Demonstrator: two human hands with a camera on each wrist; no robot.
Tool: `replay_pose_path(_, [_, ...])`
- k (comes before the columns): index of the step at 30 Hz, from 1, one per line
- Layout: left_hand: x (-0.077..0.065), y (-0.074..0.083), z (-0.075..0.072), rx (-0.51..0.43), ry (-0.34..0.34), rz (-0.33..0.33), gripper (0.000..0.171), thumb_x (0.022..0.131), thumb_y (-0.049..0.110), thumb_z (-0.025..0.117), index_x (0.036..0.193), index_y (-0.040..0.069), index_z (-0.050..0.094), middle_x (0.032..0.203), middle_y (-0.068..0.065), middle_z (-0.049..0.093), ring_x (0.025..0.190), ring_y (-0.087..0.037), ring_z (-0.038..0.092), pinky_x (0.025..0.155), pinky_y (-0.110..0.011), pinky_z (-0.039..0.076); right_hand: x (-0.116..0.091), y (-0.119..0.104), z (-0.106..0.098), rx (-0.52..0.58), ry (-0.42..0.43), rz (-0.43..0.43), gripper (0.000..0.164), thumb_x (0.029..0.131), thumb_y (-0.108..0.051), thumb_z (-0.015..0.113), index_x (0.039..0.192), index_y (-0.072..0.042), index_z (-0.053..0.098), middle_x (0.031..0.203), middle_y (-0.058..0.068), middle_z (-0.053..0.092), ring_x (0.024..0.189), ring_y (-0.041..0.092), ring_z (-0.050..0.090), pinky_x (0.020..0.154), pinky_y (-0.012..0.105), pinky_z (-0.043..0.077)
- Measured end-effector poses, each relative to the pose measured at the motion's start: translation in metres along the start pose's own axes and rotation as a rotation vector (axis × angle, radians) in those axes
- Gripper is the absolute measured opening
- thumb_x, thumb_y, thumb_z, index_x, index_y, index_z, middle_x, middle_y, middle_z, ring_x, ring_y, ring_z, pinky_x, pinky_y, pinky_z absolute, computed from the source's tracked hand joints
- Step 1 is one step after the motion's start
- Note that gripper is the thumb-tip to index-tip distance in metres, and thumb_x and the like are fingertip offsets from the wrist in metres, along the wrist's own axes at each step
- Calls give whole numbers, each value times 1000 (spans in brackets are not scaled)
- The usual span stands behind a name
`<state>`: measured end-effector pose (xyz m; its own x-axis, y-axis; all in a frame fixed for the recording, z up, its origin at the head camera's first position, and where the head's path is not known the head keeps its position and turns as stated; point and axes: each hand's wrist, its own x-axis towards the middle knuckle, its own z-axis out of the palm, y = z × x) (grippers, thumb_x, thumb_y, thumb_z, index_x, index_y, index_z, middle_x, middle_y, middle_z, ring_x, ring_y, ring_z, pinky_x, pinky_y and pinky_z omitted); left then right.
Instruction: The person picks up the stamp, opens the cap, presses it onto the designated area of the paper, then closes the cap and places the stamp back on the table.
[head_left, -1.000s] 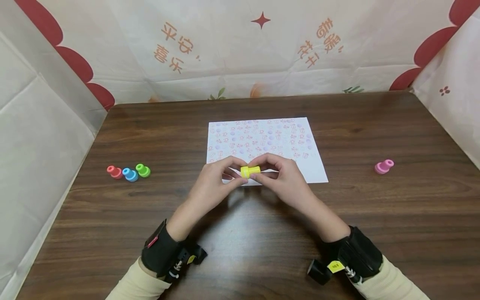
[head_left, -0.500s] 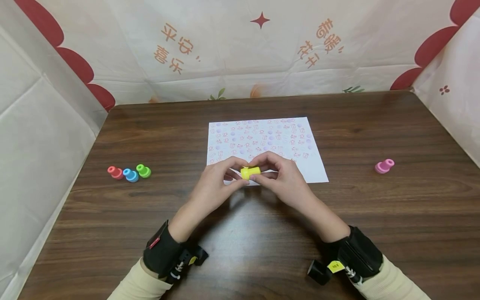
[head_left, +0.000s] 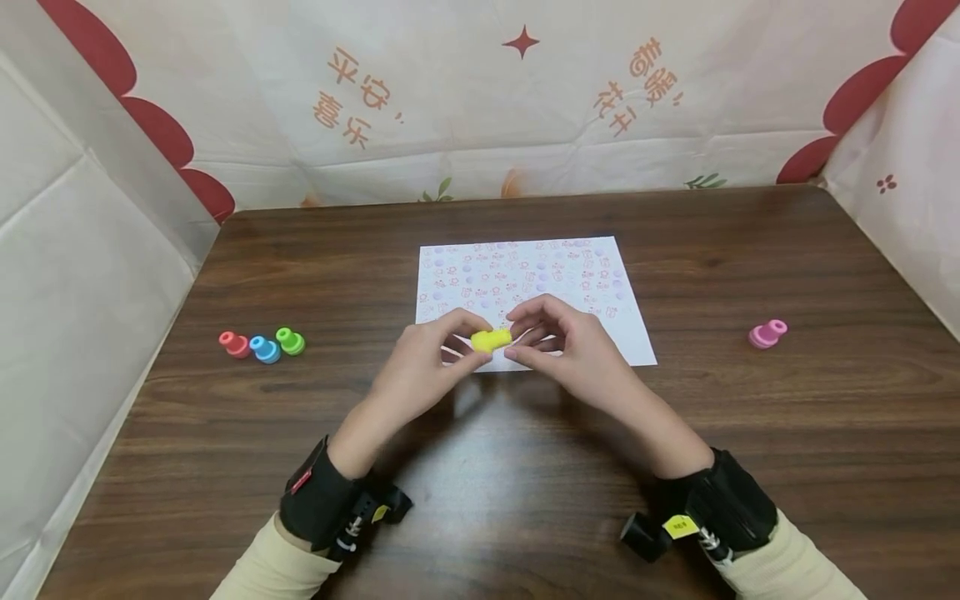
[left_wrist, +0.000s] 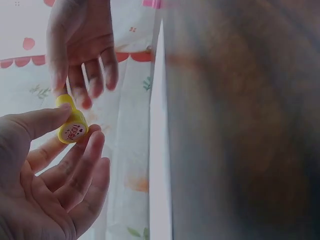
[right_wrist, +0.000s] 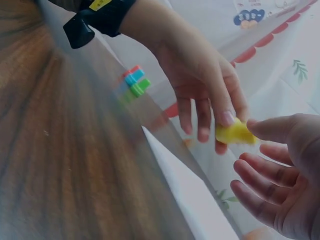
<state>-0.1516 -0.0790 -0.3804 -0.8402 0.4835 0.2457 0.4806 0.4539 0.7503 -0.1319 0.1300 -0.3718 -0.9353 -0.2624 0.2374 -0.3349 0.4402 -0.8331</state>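
Above the near edge of a printed white sheet [head_left: 517,271], my left hand [head_left: 420,358] pinches a small yellow stamp [head_left: 491,339] by thumb and fingers. The stamp lies roughly sideways, its narrow end towards my right hand [head_left: 570,350]. That right hand has thumb and fingers spread around the narrow end, very near it; whether a fingertip still touches cannot be told. In the left wrist view the round end of the stamp [left_wrist: 73,131] shows red characters on a pale face. The right wrist view has the stamp [right_wrist: 234,132] blurred.
Red [head_left: 234,344], blue [head_left: 266,349] and green [head_left: 290,340] stamps stand close together on the left of the brown wooden table [head_left: 480,500]. A pink stamp [head_left: 767,333] is at the right. A patterned white curtain [head_left: 480,108] hangs behind the table.
Both hands held the yellow stamp before. My right fingers have since spread and drawn off slightly right, while the stamp has shifted a little left in my left hand and tilted.
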Motion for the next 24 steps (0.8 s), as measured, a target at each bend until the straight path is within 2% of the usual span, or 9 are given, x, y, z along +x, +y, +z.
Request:
replay_pose_path(3, [2,2,-11,8,25,-30,25,87,18,71,109,10,62,103,-8,71,84,-15,67,77,-40,61,1,-1,-11,-17,15,10,32,82,-11,75,110,-6,61,96,8,70,83,12,66,73,22,57])
replay_pose_path(9, [1,0,-38,33,86,-55,29,88,15,68,113,6,56,111,-13,69,87,-19,67,78,-43,61,-1,1,-38,-70,56,51,30,84,-15,74,110,-8,61,96,7,69,83,13,66,71,15,54])
replay_pose_path(14, [-1,-5,-65,72,139,-87,32,92,18,64,117,4,50,112,-16,69,90,-22,66,80,-47,59,-8,3,-64,-136,112,104,28,85,-16,73,110,-10,62,96,6,69,83,9,65,67,11,51])
replay_pose_path(18, [-4,-12,-89,71,200,-88,32,94,22,61,116,2,49,113,-14,71,92,-22,67,80,-47,59,-16,5,-84,-197,150,122,28,86,-17,72,112,-11,63,97,6,70,83,6,64,68,8,50])
replay_pose_path(20, [-7,-14,-102,95,232,-89,31,96,25,58,116,2,51,114,-12,71,90,-21,68,76,-44,59,-19,6,-94,-224,170,121,29,85,-17,72,112,-10,63,96,2,70,83,5,63,68,6,49])
replay_pose_path(24, [-14,-18,-125,170,298,-99,30,97,28,55,115,4,56,110,-9,73,82,-12,67,68,-22,55,-24,8,-111,-255,205,109,29,85,-15,73,111,-7,62,92,-6,67,81,4,61,68,2,47])
